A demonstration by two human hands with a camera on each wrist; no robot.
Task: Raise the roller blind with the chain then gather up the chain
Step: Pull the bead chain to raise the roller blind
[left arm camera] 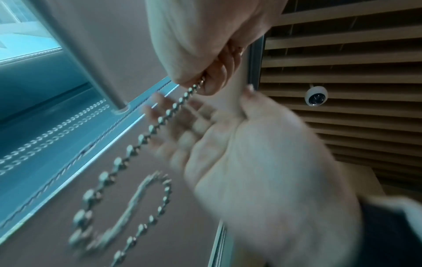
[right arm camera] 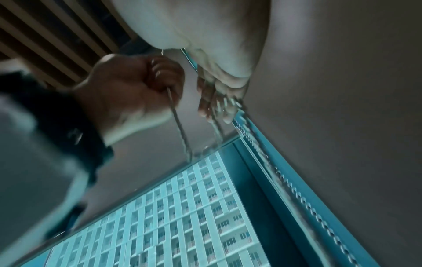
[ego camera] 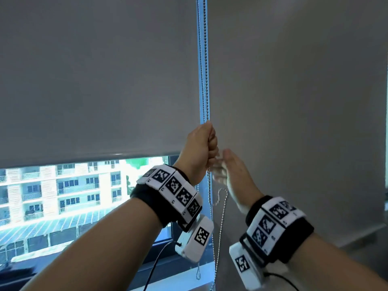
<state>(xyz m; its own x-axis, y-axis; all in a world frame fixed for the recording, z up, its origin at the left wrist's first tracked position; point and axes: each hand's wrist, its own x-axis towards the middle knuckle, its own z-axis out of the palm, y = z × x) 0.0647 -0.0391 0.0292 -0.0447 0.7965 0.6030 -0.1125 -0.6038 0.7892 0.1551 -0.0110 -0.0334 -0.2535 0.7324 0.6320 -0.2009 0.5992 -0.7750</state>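
The grey roller blind point(ego camera: 94, 80) hangs with its bottom bar point(ego camera: 105, 155) partway down the window. Along its right edge runs the metal bead chain point(ego camera: 206, 80). My left hand point(ego camera: 206, 141) grips the chain in a fist, and in the left wrist view the chain point(left arm camera: 148, 130) comes out under that left hand point(left arm camera: 205, 54). Just below and to the right, my right hand point(ego camera: 218, 171) is blurred, with its fingers point(right arm camera: 214, 101) straight and chain strands running across them. A slack loop of chain point(ego camera: 222, 198) hangs beside its palm.
A second grey blind point(ego camera: 294, 80) covers the right side. Through the window glass point(ego camera: 63, 196) an apartment block shows, with the sill point(ego camera: 184, 276) below. A slatted ceiling with a dome camera point(left arm camera: 316, 96) is overhead. Cables trail from both wrist cameras.
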